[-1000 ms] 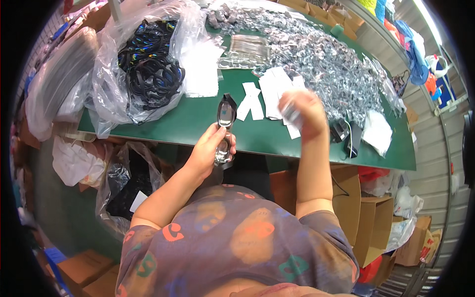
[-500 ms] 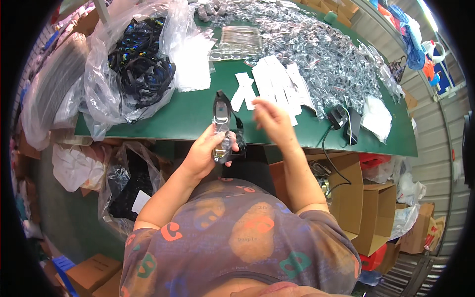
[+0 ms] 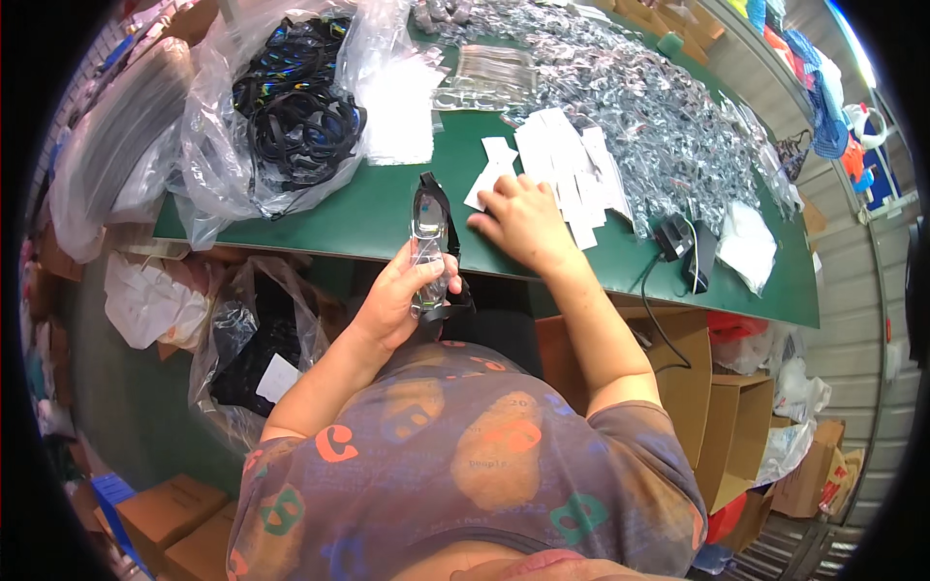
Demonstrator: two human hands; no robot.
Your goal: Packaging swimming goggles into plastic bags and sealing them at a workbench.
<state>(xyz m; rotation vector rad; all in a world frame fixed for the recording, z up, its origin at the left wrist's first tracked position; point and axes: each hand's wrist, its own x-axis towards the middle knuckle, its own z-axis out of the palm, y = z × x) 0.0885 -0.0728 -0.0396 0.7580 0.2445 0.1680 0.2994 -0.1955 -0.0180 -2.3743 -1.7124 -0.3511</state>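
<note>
My left hand [image 3: 399, 298] grips a pair of clear goggles with a black strap [image 3: 428, 230], held upright in a clear sleeve just in front of the green table [image 3: 368, 208]. My right hand [image 3: 521, 215] rests flat on the table with its fingers on a row of white paper slips [image 3: 562, 174]. Behind the slips spreads a large heap of clear packed items [image 3: 659, 116]. The palm of the right hand is hidden, so whether a slip is pinched under it cannot be seen.
A clear bag of black straps [image 3: 291, 107] lies at the table's left. A black device with a cable [image 3: 690, 254] sits at the right edge beside a white pouch [image 3: 748, 247]. Cardboard boxes [image 3: 697, 387] and plastic bags [image 3: 242, 349] stand under the table.
My right hand has come back from the far right of the table down to the white slips near the goggles. The left hand has kept hold of the goggles.
</note>
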